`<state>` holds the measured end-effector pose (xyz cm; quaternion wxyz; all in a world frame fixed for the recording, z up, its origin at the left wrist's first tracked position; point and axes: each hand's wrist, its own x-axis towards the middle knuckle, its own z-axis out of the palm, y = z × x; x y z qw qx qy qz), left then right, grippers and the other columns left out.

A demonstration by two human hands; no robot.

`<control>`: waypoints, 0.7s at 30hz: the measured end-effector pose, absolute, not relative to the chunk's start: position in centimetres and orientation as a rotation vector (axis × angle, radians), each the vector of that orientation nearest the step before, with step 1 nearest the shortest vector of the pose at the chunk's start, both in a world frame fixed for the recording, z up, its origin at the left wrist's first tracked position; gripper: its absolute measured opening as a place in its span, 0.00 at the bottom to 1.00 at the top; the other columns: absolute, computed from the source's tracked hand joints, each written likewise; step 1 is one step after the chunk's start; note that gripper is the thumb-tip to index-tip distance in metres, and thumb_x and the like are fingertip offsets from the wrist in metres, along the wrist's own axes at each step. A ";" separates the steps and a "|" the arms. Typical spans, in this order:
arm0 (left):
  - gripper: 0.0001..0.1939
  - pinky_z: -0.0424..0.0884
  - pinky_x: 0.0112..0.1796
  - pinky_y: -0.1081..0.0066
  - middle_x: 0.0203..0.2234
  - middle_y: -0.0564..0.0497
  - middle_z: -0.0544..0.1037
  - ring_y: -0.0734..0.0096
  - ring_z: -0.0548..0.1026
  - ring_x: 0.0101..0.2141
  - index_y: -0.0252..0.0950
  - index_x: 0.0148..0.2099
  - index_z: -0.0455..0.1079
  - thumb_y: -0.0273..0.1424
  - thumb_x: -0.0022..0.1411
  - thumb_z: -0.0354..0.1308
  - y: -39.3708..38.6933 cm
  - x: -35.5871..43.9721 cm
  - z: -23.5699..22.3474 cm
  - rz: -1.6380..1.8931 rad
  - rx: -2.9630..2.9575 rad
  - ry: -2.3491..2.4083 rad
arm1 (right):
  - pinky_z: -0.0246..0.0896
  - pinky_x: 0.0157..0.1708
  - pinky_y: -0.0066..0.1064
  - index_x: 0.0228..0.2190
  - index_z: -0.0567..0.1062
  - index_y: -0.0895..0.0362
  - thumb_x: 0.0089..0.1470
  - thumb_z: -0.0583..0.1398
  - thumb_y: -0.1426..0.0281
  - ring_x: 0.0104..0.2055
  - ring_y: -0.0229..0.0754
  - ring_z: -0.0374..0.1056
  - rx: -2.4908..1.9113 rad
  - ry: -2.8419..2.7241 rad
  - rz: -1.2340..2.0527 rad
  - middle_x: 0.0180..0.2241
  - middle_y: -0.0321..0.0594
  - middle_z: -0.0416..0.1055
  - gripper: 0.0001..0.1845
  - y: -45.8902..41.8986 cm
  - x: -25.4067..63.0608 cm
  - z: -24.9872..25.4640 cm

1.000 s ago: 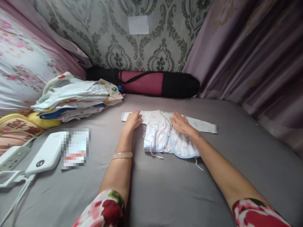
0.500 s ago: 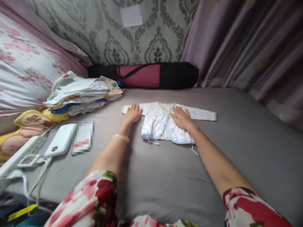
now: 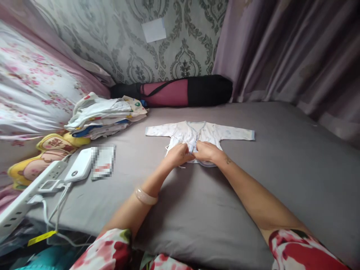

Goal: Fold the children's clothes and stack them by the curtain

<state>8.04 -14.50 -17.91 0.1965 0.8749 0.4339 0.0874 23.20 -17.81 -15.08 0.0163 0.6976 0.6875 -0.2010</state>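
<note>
Head view: both hands, left (image 3: 180,154) and right (image 3: 206,152), had moved from the sleeve and chest to the lower front of the small shirt (image 3: 194,130), fingers curled together, their grip unclear; it lay spread on the grey sheet (image 3: 281,180).

We saw a grey damask-patterned wall (image 3: 135,37) (a pale sheet (image 3: 154,30) hung on it), flanked by mauve curtains (image 3: 261,56). Soft light fell across the grey-covered bed (image 3: 281,168), its sheet lightly creased near the front.
</note>
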 end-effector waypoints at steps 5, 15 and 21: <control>0.06 0.65 0.32 0.71 0.28 0.49 0.75 0.67 0.72 0.31 0.36 0.34 0.70 0.33 0.56 0.58 -14.2 7.4 -19.6 0.334 2.500 1.262 | 0.63 0.39 0.33 0.52 0.70 0.67 0.48 0.59 0.71 0.49 0.56 0.71 2.129 2.101 -0.566 0.47 0.60 0.74 0.28 -18.2 22.6 -14.6; 0.08 0.66 0.37 0.70 0.32 0.47 0.78 0.65 0.74 0.36 0.36 0.36 0.73 0.28 0.58 0.52 -14.7 7.7 -20.7 0.464 2.509 1.401 | 0.52 0.20 0.25 0.23 0.75 0.59 0.47 0.58 0.72 0.19 0.38 0.64 2.242 2.129 -1.073 0.16 0.36 0.66 0.06 -15.5 26.2 -16.7; 0.10 0.64 0.33 0.71 0.30 0.49 0.78 0.67 0.74 0.32 0.39 0.38 0.74 0.32 0.62 0.52 -15.2 8.4 -19.5 0.614 2.371 1.429 | 0.47 0.18 0.23 0.33 0.76 0.59 0.46 0.57 0.74 0.19 0.32 0.58 2.502 2.070 -1.651 0.20 0.32 0.66 0.10 -15.0 27.7 -15.4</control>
